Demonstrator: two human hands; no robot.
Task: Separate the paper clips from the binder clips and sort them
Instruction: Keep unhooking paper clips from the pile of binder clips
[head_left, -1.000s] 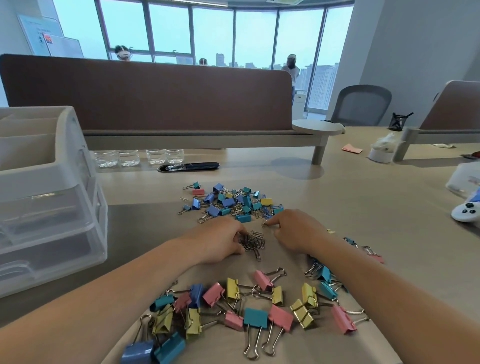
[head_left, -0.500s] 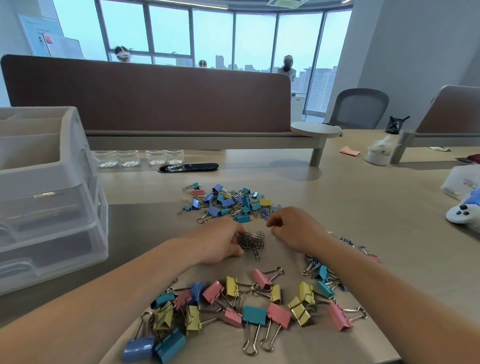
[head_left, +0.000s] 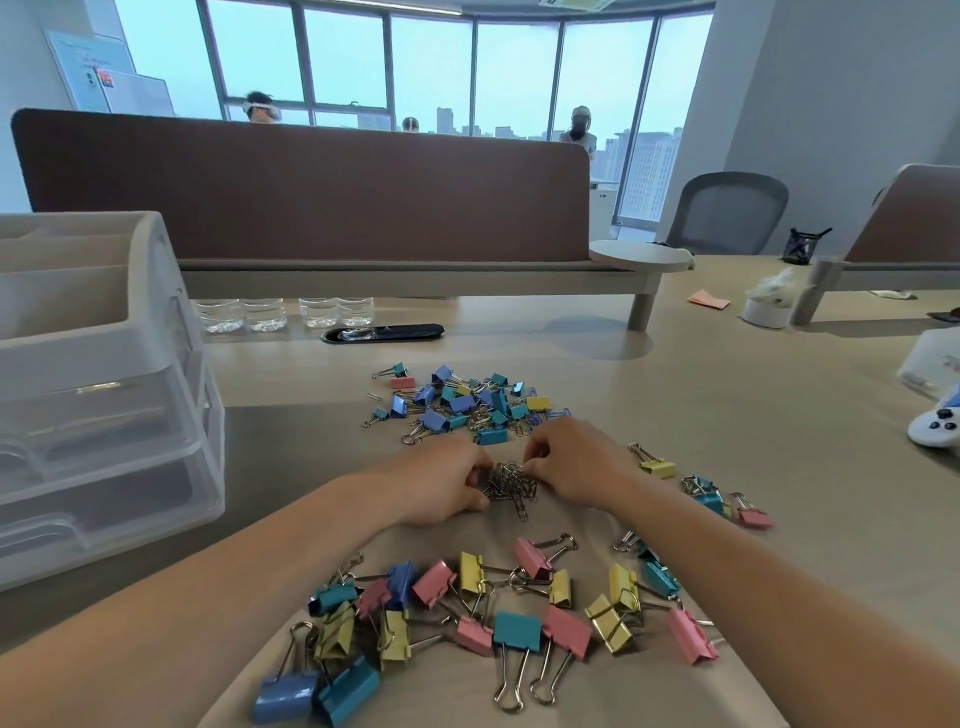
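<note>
Head view: the tangled paper clips (head_left: 510, 484) are seen mid-frame on the worktop (head_left: 727, 405), pinched from either side by curled fingers of the left hand (head_left: 441, 486) and right hand (head_left: 576, 467), both equally near, with binder clips (head_left: 519, 629) below.

Tall windows (head_left: 431, 67), hazy daylight — brown divider (head_left: 311, 192), beige desk (head_left: 727, 415), grey chair (head_left: 727, 218).

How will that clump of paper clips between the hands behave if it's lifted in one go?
The paper clip clump looks like tangled thin wire, so it would probably come up as a loose, light bundle. A stray clip sticks out at its near edge, so others may well drop. Pushed across the table, it would likely slide and spread, not roll.
</note>
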